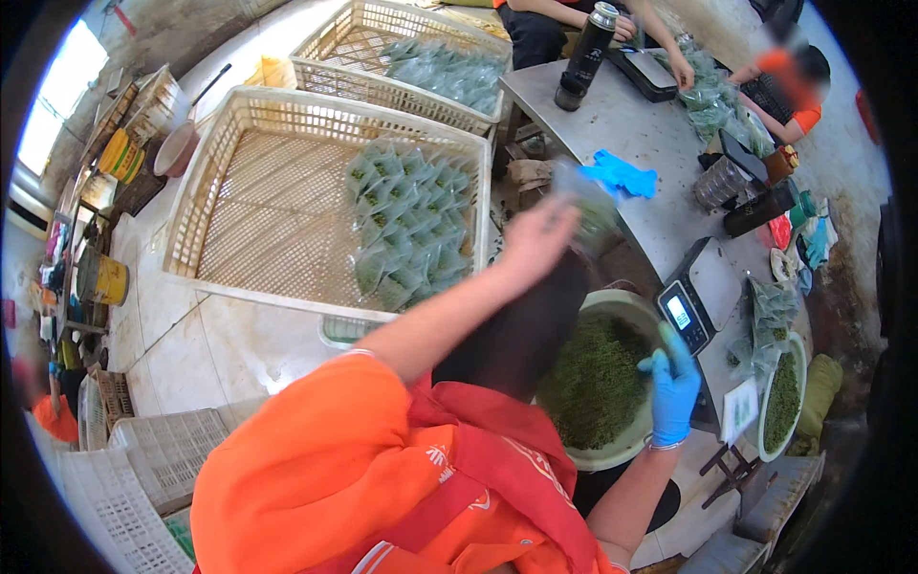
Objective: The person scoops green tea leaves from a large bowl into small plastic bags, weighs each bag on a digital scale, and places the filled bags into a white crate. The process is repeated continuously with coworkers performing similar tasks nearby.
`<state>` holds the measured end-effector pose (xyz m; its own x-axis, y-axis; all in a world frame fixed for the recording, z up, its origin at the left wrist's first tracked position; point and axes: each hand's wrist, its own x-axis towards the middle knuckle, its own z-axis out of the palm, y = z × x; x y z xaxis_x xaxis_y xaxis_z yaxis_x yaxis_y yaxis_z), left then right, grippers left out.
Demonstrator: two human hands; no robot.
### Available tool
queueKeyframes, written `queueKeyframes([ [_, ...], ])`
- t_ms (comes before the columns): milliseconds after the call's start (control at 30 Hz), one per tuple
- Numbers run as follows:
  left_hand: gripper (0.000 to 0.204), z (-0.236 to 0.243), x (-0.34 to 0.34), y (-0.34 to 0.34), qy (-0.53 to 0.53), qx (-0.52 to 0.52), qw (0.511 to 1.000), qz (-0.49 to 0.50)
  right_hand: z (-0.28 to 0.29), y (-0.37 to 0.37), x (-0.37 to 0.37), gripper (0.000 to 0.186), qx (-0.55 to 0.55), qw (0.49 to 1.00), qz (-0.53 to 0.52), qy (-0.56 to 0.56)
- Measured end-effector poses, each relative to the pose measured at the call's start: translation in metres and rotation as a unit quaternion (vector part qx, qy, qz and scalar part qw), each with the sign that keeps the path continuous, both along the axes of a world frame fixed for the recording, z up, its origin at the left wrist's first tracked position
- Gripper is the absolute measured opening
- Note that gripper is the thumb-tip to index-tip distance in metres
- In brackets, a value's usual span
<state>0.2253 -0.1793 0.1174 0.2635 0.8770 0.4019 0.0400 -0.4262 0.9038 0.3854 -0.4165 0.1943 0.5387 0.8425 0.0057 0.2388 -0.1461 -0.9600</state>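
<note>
My bare left hand (541, 239) is raised over my lap, closed on a clear plastic bag (595, 212) with green contents. Motion smears both the hand and the bag. In a blue glove, my right hand (674, 394) hovers at the right rim of a pale green basin (626, 453); its fingers are apart and hold nothing. Small green grains (595, 383), like green peppercorns, fill the basin. Just beyond that hand, a digital scale (703, 292) with a lit display rests on the metal table. Filled bags (411, 220) stand in rows inside a large plastic crate (206, 215) at left.
A second crate (320, 57) with bags stands behind. The metal table (574, 124) carries a blue glove (622, 174), a black flask (585, 57), jars and more bags. Another basin (782, 402) of green grains is at far right. Other people sit across the table.
</note>
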Motion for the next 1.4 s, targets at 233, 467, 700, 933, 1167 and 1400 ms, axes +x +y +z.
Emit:
queueKeyframes([
  [233, 0.045, -0.007, -0.277, 0.058, 0.357, -0.072, 0.873, 0.325, -0.087, -0.053, -0.017, 0.034, -0.107, 0.994, 0.035, 0.012],
  [467, 0.051, -0.099, -0.303, 0.109, 0.484, -0.228, 0.791, 0.296, -0.090, -0.073, -0.025, 0.034, -0.163, 0.985, 0.023, -0.054],
  [700, 0.064, -0.064, -0.247, 0.077, 0.555, 0.029, 0.766, 0.325, -0.060, -0.065, -0.040, 0.039, 0.106, 0.921, -0.115, 0.356],
  [933, 0.012, 0.051, -0.057, -0.097, 0.107, 0.056, 0.970, -0.213, -0.053, 0.000, -0.014, 0.046, 0.211, 0.766, -0.206, 0.572],
  [1167, 0.015, 0.082, 0.008, -0.192, 0.128, 0.153, 0.921, -0.336, -0.045, 0.002, 0.005, 0.043, 0.199, 0.838, -0.243, 0.446],
  [1400, 0.014, 0.083, 0.025, -0.203, 0.152, 0.243, 0.900, -0.330, -0.047, -0.009, 0.015, 0.038, 0.212, 0.849, -0.243, 0.418],
])
